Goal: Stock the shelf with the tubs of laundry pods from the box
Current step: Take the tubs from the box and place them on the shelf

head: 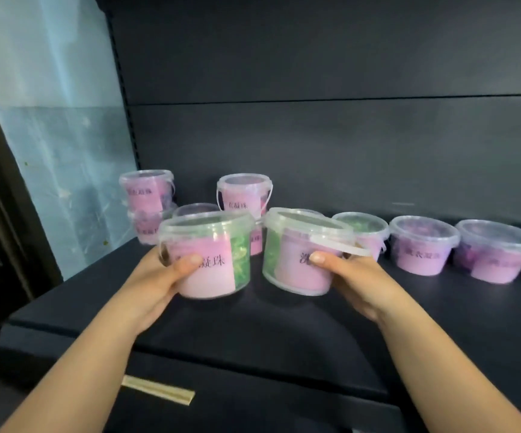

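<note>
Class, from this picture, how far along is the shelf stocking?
Done: stacked tubs back left and a row of tubs at right stand on the shelf. In hand: left hand grips one tub, right hand a second tub. Left: placing both; box not visible.

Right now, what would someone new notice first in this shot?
Front and centre, the left hand grips the left tub and the right hand grips the right tub, both showing green pods, over the dark shelf. Behind them more tubs line it to the right, and at far left two pink tubs stand stacked.
</note>
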A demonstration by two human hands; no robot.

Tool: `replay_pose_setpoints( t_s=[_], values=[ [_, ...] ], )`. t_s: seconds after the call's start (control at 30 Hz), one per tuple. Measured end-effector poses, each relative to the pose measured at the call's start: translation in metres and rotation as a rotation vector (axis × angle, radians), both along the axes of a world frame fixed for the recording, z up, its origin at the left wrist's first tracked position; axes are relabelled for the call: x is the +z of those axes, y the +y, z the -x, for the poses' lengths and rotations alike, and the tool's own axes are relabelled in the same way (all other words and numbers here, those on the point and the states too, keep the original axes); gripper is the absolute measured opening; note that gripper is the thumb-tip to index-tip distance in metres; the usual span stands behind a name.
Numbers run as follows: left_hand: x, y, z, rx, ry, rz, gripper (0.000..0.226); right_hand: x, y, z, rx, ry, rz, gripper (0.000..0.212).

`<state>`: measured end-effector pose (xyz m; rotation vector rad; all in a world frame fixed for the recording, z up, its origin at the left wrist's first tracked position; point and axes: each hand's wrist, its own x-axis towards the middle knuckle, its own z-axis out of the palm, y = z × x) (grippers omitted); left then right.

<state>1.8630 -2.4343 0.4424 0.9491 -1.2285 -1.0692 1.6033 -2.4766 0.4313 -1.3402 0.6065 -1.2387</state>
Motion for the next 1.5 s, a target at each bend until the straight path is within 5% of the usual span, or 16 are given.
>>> replay_pose_setpoints(
  t_s=[0.2,0.47,0.8,0.9,1.1,1.27,1.43,1.5],
  values=[
    [0.050,-0.101,-0.041,0.247,-0.051,0.153,0.093,0.034,-0.082,0.016,-0.201,-0.063,0.130,0.081],
    [0.023,-0.175,-0.076,0.487,-0.173,0.108,0.059,0.030,-0.138,0.008,-0.281,0.013,0.074,0.092],
    [-0.012,-0.216,-0.089,0.397,-0.134,0.034,0.072,0.016,-0.146,-0.015,-0.397,0.112,0.074,0.091],
    [-0.013,-0.218,-0.086,0.410,-0.163,0.005,0.059,0.011,-0.145,-0.021,-0.436,0.187,0.080,0.090],
    [-0.023,-0.222,-0.092,0.350,-0.180,0.021,0.064,0.003,-0.147,-0.021,-0.529,0.207,0.043,0.128],
    [-0.027,-0.223,-0.092,0.302,-0.209,0.065,0.066,0.005,-0.145,-0.023,-0.488,0.202,0.006,0.109],
    [-0.033,-0.231,-0.096,0.302,-0.290,0.073,0.084,-0.004,-0.147,-0.029,-0.573,0.268,0.014,0.116],
    [-0.033,-0.234,-0.097,0.311,-0.272,0.065,0.085,-0.008,-0.150,-0.029,-0.626,0.305,0.028,0.101]
  ],
)
